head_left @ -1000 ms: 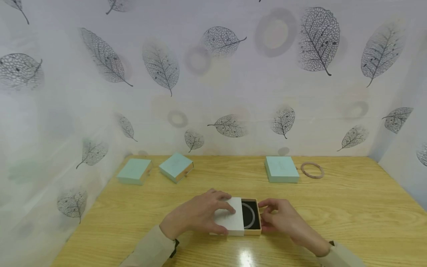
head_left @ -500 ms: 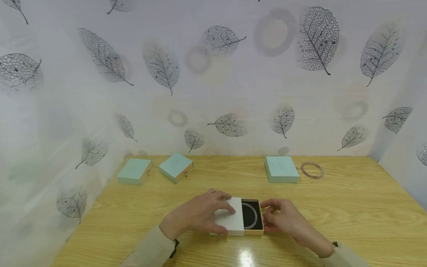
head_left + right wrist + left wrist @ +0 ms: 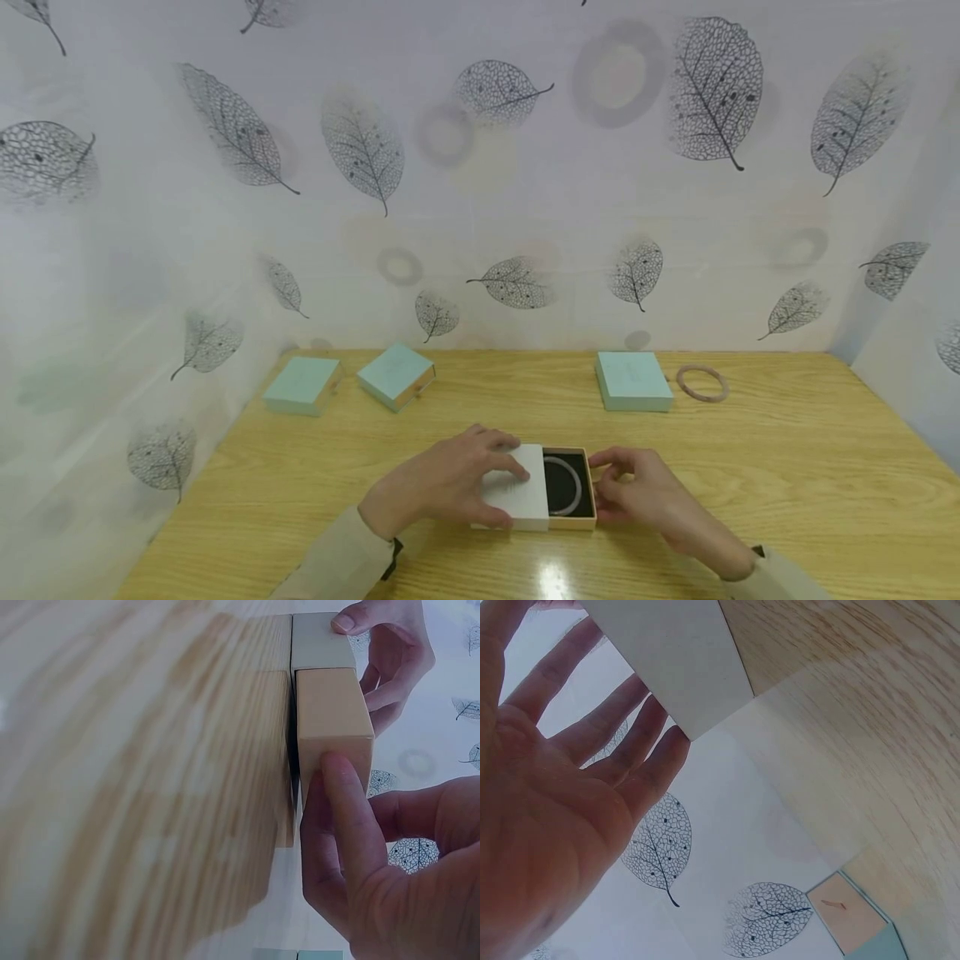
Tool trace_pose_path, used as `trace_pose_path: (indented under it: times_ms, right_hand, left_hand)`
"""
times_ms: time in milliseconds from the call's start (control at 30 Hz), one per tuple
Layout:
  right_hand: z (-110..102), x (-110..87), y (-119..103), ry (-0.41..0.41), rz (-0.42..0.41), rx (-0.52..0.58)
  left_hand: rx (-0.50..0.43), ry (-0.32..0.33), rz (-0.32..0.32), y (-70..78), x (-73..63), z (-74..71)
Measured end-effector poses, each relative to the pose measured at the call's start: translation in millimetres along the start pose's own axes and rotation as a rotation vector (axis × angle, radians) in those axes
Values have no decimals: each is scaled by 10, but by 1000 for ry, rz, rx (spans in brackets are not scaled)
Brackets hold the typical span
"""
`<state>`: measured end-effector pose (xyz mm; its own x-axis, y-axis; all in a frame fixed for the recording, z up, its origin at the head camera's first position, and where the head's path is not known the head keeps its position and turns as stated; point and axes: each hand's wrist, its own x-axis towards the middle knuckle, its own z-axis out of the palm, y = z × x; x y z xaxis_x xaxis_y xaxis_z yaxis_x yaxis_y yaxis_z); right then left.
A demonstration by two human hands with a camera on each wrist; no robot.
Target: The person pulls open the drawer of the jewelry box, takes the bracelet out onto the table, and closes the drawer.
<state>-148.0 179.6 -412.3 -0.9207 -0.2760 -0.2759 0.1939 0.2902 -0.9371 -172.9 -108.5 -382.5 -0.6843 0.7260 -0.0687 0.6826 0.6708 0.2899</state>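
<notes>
A white sliding box lies near the table's front, its sleeve (image 3: 527,502) over the left part and its tan-edged drawer (image 3: 573,524) drawn out to the right. Inside, a greyish bangle (image 3: 577,485) rests on black lining, its left side hidden under the sleeve. My left hand (image 3: 457,477) spans the sleeve from above and grips it, thumb at the near side and fingers toward the far side. At the drawer's outer end my right hand (image 3: 637,493) holds on with curled fingers; the right wrist view shows a fingertip (image 3: 335,763) against the end face.
Two mint-green boxes, one at the far left (image 3: 300,383) and one angled beside it (image 3: 396,373), stand at the back. Another mint box (image 3: 633,379) is at the back right, next to a brownish bangle (image 3: 702,383). A leaf-patterned curtain (image 3: 517,200) hangs behind the table.
The drawer has slid a little further right out of the sleeve with my right hand, and more of the bangle shows. My left hand and the sleeve stay in place.
</notes>
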Motion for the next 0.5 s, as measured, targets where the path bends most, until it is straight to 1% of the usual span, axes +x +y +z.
trace_pose_path:
  times_ms: [167,500]
  right_hand:
    - [-21,3,2,10,18,-11]
    - [-85,-12,18,0,6,-28]
  left_hand:
    - [0,0,4,4,1,-3]
    - [-9,-4,-3,-2,5,-5]
